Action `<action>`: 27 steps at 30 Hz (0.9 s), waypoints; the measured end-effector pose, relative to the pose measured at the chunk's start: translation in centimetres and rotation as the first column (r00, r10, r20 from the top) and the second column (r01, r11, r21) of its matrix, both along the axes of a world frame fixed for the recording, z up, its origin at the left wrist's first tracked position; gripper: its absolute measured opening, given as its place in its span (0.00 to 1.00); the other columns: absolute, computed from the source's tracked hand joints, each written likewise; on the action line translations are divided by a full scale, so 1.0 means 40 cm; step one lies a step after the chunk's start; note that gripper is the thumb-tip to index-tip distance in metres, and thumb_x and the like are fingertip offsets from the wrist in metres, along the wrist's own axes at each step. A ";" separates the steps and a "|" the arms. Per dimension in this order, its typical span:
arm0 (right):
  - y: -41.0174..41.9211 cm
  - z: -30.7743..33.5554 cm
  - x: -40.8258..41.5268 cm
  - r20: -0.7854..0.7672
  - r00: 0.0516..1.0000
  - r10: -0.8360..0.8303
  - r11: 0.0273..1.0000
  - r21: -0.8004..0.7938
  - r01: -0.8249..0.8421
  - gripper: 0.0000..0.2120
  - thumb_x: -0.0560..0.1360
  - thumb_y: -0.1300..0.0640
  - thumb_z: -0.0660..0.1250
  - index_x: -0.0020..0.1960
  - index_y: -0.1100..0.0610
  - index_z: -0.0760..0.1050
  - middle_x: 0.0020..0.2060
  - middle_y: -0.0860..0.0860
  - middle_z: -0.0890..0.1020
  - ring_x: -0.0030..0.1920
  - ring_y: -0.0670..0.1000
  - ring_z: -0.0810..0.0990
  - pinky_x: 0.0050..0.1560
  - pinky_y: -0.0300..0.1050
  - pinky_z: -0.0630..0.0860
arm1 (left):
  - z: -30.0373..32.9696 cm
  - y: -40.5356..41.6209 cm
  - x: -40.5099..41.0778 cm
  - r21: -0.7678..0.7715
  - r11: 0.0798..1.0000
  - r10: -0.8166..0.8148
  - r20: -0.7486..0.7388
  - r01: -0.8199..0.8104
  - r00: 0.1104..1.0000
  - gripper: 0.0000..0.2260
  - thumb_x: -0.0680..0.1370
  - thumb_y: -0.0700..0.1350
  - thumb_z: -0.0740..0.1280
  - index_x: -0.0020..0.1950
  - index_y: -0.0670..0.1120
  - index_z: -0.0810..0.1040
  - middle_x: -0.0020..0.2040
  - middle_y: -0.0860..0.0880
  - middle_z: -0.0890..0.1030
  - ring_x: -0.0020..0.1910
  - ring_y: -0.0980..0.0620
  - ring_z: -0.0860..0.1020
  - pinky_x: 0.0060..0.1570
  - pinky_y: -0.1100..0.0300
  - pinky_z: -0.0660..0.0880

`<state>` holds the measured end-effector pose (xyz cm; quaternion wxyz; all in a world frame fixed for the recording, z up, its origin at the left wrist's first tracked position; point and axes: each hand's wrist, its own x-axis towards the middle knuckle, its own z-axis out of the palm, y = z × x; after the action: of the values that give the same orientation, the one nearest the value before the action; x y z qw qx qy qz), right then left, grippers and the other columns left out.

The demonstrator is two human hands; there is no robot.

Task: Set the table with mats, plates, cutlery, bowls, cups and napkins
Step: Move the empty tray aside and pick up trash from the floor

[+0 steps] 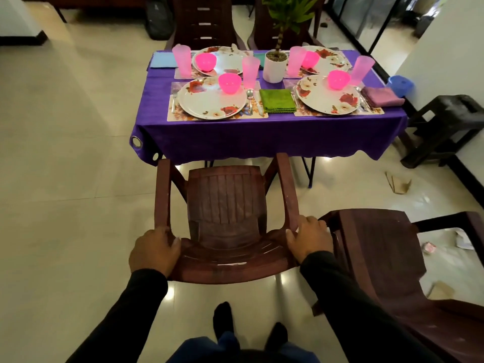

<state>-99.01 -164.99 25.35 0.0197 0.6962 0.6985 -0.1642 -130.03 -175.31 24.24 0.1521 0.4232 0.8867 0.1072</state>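
We stand at 6 o'clock of the surface [262, 142], left hand [154, 251] and right hand [310, 238] each clamped on the top rail of a brown chair [225, 213], fingers curled over its corners. Ahead, four places look set: mats, plates [212, 98], pink bowls [229, 83], cups [250, 72], cutlery and napkins [277, 100], with a potted plant [274, 65] at centre. A second chair [387, 252] waits at 4 o'clock. We judge the chair light, stiff moulded plastic, likely to skate on the glossy floor; the rail corners are the best hold, so we can slide it squarely without jolting the fragile plates.
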 end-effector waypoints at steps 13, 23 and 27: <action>-0.117 0.084 0.323 -0.219 0.971 -0.099 0.995 -0.041 0.092 0.27 0.76 0.42 0.66 0.73 0.48 0.67 0.70 0.50 0.69 0.70 0.55 0.64 0.69 0.55 0.68 | 0.044 0.032 0.636 0.505 0.772 -0.594 0.358 0.386 0.720 0.12 0.77 0.51 0.71 0.59 0.50 0.82 0.55 0.55 0.82 0.54 0.58 0.79 0.58 0.53 0.77; -0.194 0.056 0.866 -0.253 0.947 -0.199 0.980 -0.042 0.194 0.27 0.75 0.42 0.68 0.71 0.51 0.71 0.66 0.55 0.74 0.68 0.58 0.70 0.69 0.53 0.68 | 0.055 -0.055 1.190 0.298 0.902 -0.430 0.687 0.314 0.585 0.10 0.78 0.47 0.72 0.58 0.55 0.77 0.53 0.59 0.79 0.52 0.67 0.75 0.46 0.78 0.71; -0.211 0.049 0.977 -0.246 0.944 -0.220 0.975 -0.094 0.203 0.28 0.75 0.41 0.68 0.70 0.51 0.71 0.65 0.55 0.75 0.66 0.58 0.72 0.66 0.55 0.72 | 0.025 -0.084 1.306 0.203 0.941 -0.322 0.786 0.272 0.527 0.15 0.76 0.49 0.73 0.61 0.52 0.79 0.54 0.57 0.81 0.55 0.58 0.79 0.53 0.63 0.78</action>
<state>-59.92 -173.45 27.31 -0.0648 0.7393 0.6104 -0.2768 -77.77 -178.68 25.22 0.5432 0.4758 0.6303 0.2851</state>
